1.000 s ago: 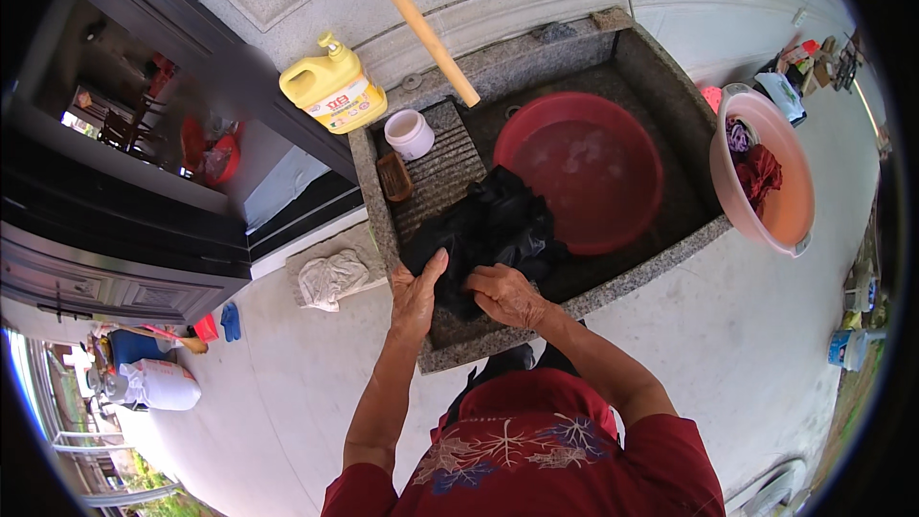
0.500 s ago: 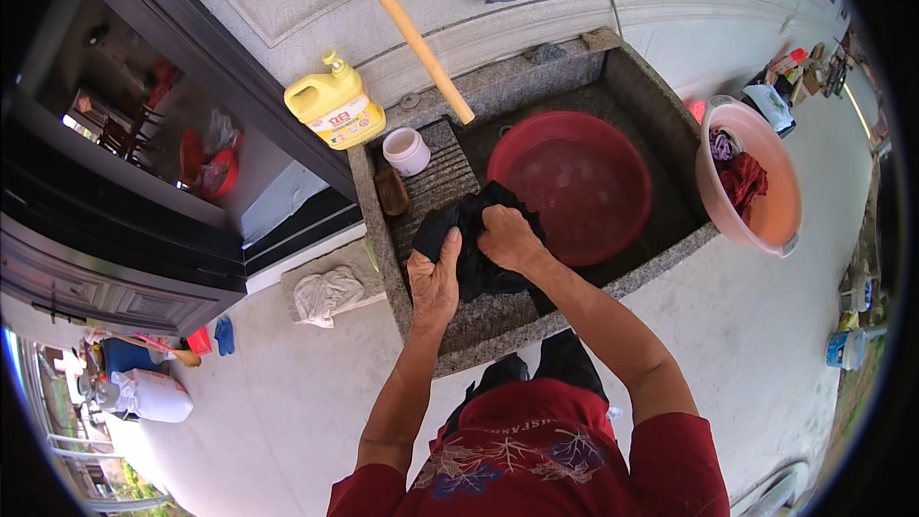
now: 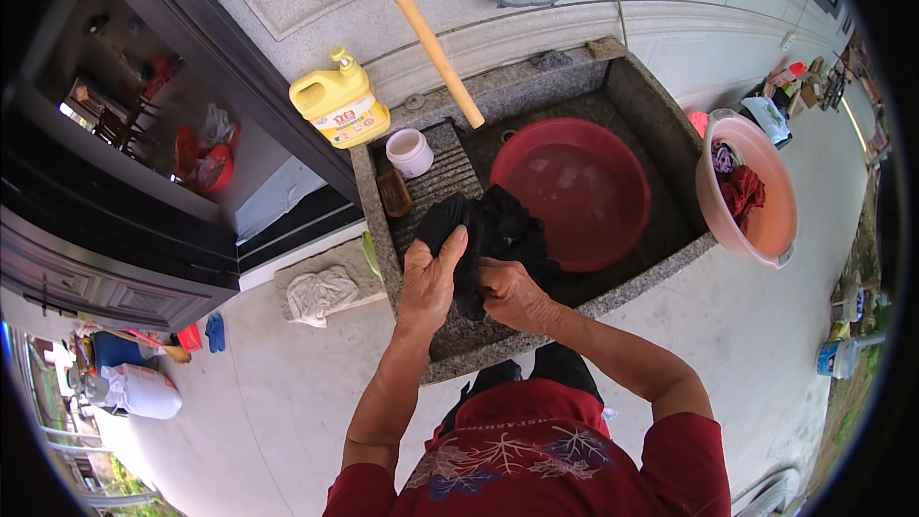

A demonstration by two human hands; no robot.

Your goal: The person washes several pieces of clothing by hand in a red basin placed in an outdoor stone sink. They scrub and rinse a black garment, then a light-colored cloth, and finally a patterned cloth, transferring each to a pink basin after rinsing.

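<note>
A dark, bunched garment (image 3: 515, 232) is held up over the ridged washboard (image 3: 458, 170) side of a stone sink (image 3: 661, 263). My left hand (image 3: 430, 280) grips it with the thumb on top and the fingers out of sight beneath. Closed into a fist, my right hand (image 3: 515, 295) pinches the cloth at its near side. Part of the garment hangs to the right, by the rim of a red basin (image 3: 571, 193) of cloudy water. Left of the cloth, a brown scrubbing brush (image 3: 393, 193) and a white-pink tub (image 3: 410, 153) rest on the washboard.
A yellow pump jug (image 3: 340, 101) stands at the sink's back left corner. A wooden handle (image 3: 438, 57) juts out above the sink. On the right is a pink basin (image 3: 780, 196) with clothes. A pale rag (image 3: 322, 295) lies on a slab at left, near the dark door (image 3: 105, 268).
My right hand has come down toward me along the garment, and its elbow has swung outward. The left hand stays on the cloth, which now spreads more to the right.
</note>
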